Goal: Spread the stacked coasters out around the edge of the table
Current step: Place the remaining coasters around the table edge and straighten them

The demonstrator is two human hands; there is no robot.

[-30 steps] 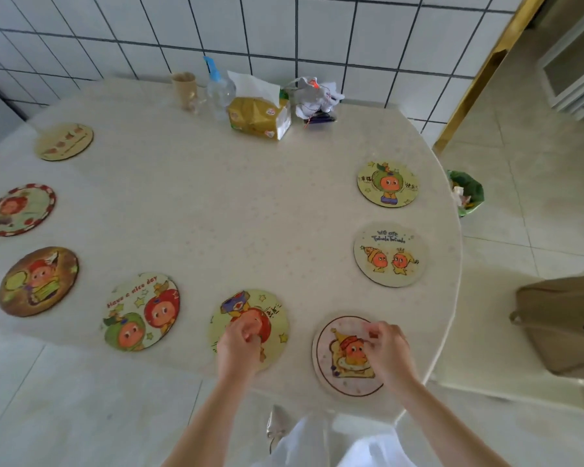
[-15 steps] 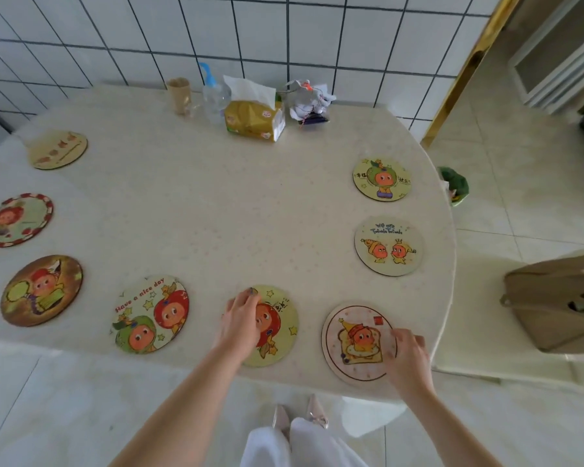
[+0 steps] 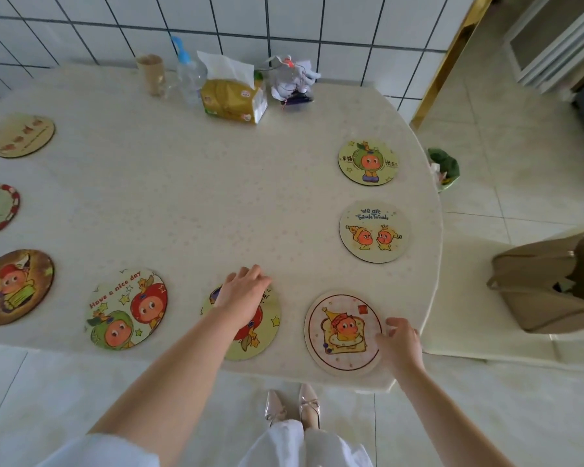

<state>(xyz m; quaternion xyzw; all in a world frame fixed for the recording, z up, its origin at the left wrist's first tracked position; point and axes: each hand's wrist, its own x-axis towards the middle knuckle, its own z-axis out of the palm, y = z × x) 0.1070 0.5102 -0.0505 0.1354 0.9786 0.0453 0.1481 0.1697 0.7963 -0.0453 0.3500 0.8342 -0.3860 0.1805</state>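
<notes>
Several round cartoon coasters lie singly around the rim of the pale table. My left hand rests flat, fingers spread, on the yellow-green coaster at the near edge. My right hand touches the right rim of the toast-picture coaster, fingers loosely curled beside it. The "Have a nice day" coaster and a brown coaster lie to the left. Two more, the "we are" coaster and a green-fruit coaster, lie along the right edge. Two others sit at the far left.
Against the tiled wall stand a paper cup, a plastic bottle, a yellow tissue pack and a crumpled white bundle. A tan bag and a green-lined bin are on the floor at right.
My left hand slid forward and flattened over the yellow-green coaster. My right hand moved from the top of the toast coaster to its right rim. The camera view shifted back slightly.
</notes>
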